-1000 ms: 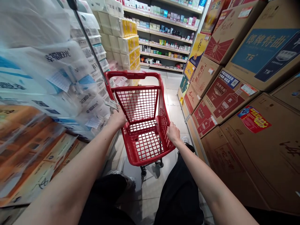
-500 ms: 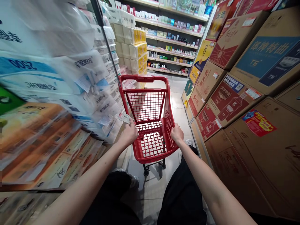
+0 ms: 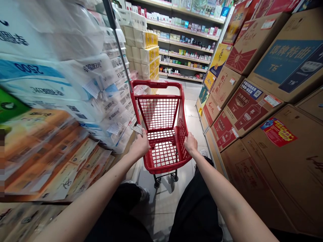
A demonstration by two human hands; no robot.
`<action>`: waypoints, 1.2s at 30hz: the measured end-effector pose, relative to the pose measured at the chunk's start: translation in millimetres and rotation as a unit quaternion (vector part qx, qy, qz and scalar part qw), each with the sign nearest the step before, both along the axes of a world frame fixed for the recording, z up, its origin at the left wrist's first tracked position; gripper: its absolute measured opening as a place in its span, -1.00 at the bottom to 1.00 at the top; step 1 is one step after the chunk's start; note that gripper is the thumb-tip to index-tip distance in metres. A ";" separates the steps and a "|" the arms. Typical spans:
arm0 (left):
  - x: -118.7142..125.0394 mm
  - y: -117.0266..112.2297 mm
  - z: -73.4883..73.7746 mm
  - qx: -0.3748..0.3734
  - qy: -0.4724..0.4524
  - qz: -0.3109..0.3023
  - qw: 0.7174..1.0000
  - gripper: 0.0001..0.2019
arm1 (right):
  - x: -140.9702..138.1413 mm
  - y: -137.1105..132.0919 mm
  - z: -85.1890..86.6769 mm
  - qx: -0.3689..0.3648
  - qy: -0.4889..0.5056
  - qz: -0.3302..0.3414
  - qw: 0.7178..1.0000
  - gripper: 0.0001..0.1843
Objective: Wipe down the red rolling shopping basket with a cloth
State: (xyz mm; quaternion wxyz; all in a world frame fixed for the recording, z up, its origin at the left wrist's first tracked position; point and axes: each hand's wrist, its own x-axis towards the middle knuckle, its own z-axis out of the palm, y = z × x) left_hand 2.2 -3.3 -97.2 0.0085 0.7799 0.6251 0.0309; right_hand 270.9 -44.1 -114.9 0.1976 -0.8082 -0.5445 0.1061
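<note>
The red shopping cart (image 3: 158, 114) stands in the aisle, right in front of the person's legs. The left hand (image 3: 140, 146) has its fingers closed tight on the cart's left rim. The right hand (image 3: 190, 144) grips its right rim. Toilet paper packs (image 3: 88, 77) are stacked just left of the cart, and cardboard boxes (image 3: 247, 104) are stacked to its right.

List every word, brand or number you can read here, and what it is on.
"郎牌特曲": blue panel of the top right carton.
"T6": same panel, lower left.
"幸福阳光": white tissue pack on the left.
Print on the red sticker, the shelf goods and the other boxes: too small or blurred to read.
The cart: no text.
</note>
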 end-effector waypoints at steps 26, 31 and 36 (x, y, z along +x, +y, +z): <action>-6.9 67.6 7.9 0.026 -0.005 0.006 1.000 -0.28 | -5.4 9.0 -2.6 -0.012 -0.001 0.000 1.000 -0.80; -8.6 67.7 5.1 0.033 -0.011 0.012 0.999 -0.27 | -6.6 11.2 -5.0 -0.006 -0.006 0.001 1.000 -0.79; -7.9 58.0 4.8 0.035 -0.007 0.007 0.999 -0.28 | -5.8 9.8 -3.7 -0.016 -0.025 0.003 1.000 -0.81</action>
